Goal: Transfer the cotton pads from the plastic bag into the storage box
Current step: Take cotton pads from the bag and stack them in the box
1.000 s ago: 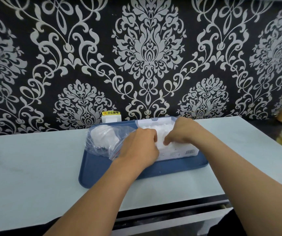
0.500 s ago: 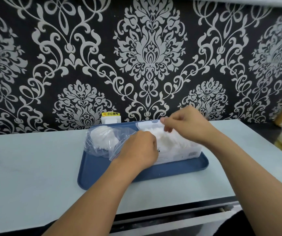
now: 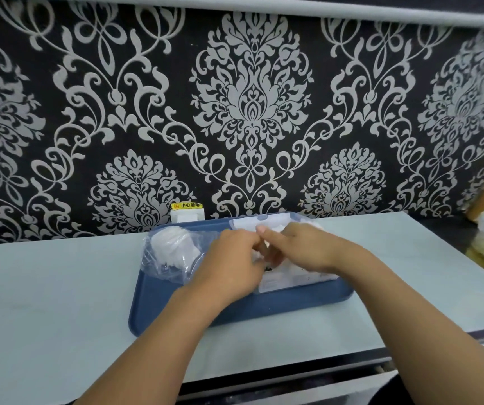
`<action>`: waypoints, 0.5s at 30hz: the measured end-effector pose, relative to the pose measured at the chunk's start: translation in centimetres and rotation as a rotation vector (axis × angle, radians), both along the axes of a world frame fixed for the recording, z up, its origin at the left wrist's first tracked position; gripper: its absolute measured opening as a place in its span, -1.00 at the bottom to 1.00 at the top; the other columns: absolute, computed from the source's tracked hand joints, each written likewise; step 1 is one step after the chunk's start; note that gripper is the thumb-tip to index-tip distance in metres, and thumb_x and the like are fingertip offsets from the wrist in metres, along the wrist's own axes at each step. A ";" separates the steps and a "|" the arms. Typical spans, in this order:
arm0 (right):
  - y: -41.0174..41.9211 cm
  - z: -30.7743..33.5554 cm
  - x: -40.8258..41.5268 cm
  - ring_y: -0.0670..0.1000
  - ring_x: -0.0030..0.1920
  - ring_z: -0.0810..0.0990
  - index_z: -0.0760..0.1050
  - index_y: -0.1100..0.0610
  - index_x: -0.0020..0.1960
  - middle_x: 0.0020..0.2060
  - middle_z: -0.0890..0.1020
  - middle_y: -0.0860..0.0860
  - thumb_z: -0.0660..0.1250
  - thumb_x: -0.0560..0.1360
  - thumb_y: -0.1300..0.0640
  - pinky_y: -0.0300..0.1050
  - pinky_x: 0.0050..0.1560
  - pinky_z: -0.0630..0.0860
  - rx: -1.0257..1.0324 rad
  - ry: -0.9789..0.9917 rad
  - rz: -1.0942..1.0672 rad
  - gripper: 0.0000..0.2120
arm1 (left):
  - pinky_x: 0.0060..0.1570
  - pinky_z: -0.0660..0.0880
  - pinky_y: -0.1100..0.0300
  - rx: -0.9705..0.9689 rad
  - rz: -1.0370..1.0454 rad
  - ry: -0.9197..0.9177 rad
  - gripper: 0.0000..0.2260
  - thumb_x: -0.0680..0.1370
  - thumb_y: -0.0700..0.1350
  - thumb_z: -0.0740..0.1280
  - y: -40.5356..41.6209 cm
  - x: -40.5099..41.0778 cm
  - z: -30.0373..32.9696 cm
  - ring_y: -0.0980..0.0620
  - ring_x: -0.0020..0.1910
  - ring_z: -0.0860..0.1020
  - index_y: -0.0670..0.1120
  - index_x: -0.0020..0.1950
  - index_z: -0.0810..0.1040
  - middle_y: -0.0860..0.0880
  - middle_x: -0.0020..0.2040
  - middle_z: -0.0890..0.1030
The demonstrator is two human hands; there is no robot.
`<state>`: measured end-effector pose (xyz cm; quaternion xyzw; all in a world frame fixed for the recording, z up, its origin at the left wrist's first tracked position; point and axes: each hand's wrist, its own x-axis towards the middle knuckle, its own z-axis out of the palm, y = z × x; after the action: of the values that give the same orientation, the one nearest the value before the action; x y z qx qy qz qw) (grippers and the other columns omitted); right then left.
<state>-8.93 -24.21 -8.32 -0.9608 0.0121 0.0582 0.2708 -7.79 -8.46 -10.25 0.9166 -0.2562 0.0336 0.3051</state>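
A clear crinkled plastic bag [image 3: 173,252] of white round cotton pads [image 3: 170,247] lies on the left half of a dark blue rectangular tray [image 3: 235,308], its long axis left to right, its mouth toward the clear rectangular storage box [image 3: 290,276] on the tray's right half. The left hand [image 3: 229,264] curls over the bag's mouth. The right hand [image 3: 302,247] pinches something white above the box; which item, I cannot tell.
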 end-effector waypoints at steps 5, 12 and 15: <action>2.1 1.2 -0.5 0.02 -0.42 0.53 0.73 0.09 -0.18 -0.37 0.70 -0.01 0.36 0.49 0.20 -0.03 -0.29 0.53 0.355 -0.306 0.104 -0.82 | -0.44 0.48 0.28 -0.792 0.146 -0.141 -0.90 0.52 -0.21 0.43 3.6 -0.1 4.4 0.11 -0.45 0.59 -0.08 -0.18 0.68 -0.01 -0.26 0.70; 6.7 -1.7 1.7 0.01 -0.06 0.63 0.70 0.17 0.08 0.00 0.74 0.04 0.28 0.48 0.36 -0.16 0.08 0.52 -0.102 -0.376 0.344 -0.70 | 0.07 0.44 0.04 -0.349 0.675 0.045 -0.70 0.62 0.03 0.29 12.0 7.0 -1.5 -0.09 0.08 0.56 -0.18 0.16 0.59 -0.07 0.07 0.63; 7.1 -1.3 2.2 -0.10 -0.14 0.53 0.67 0.14 0.16 0.02 0.71 -0.02 0.37 0.52 0.26 -0.31 -0.01 0.38 -0.017 -0.441 0.324 -0.76 | 0.13 0.49 0.00 -0.420 0.563 0.236 -0.75 0.64 0.03 0.27 12.7 7.7 -2.9 -0.12 0.06 0.60 -0.13 -0.02 0.63 -0.11 0.01 0.66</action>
<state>-6.74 -17.06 -9.67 -0.9419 -0.2008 -0.1101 0.2459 -0.10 4.26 -13.11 0.8660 0.0553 0.0620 0.4930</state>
